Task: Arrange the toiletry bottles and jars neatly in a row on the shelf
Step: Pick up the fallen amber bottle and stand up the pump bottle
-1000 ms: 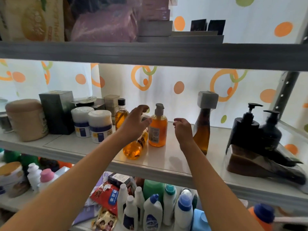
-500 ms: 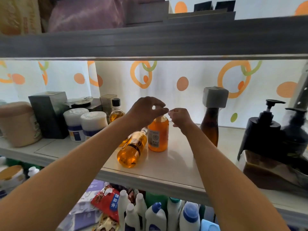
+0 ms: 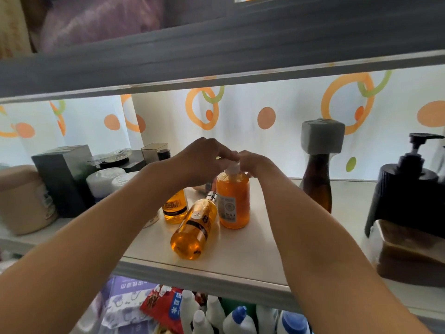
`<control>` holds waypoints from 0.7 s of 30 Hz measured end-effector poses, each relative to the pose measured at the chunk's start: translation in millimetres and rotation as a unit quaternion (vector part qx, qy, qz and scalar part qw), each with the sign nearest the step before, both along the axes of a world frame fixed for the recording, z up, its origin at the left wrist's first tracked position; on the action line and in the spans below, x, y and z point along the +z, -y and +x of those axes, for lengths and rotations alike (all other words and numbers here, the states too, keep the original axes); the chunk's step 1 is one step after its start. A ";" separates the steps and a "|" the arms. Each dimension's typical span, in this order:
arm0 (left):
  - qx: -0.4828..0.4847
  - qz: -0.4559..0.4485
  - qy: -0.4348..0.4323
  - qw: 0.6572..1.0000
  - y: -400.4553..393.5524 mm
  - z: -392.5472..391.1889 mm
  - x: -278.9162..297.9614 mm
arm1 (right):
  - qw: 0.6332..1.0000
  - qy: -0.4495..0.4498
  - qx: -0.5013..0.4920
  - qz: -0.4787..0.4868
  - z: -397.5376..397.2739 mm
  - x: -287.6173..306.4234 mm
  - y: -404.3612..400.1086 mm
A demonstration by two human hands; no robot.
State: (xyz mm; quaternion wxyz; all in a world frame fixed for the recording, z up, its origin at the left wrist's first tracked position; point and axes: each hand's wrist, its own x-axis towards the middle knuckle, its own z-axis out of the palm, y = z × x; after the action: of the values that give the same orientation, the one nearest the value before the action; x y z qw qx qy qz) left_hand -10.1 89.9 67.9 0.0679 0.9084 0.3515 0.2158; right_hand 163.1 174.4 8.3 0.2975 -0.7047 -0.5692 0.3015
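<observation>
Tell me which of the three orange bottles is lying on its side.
The front orange bottle, nearest the shelf edge, lies tipped over with its silver neck pointing back. The pump bottle and the smaller labelled bottle behind both stand upright.

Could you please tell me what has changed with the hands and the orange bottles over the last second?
Both hands closed in from either side: the left hand and right hand now meet on the pump top of the upright orange pump bottle, where before they hung apart. How firm the grip is cannot be told. The bottle lying on its side, the small amber bottle and the brown bottle stayed put.
</observation>
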 end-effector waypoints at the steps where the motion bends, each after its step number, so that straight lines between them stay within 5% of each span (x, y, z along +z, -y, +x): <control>1: -0.003 0.003 -0.017 1.000 0.1 -0.3 0.8 | 0.999 0.014 0.006 -0.030 0.6 -1.5 -6.6; 8: -0.002 0.026 -0.045 0.999 3.1 2.2 7.2 | 0.993 0.099 -0.020 -0.060 -7.1 -5.6 4.7; 21: 0.008 0.015 -0.045 0.999 6.2 5.0 6.6 | 0.993 -0.013 -0.110 -0.037 3.7 -25.2 40.6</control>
State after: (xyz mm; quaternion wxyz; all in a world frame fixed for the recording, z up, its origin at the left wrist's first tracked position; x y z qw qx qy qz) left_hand -5.1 83.6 74.5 0.0360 0.9153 0.3584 0.1803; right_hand 166.8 133.8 -16.9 0.3097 -0.7695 -0.4728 0.2973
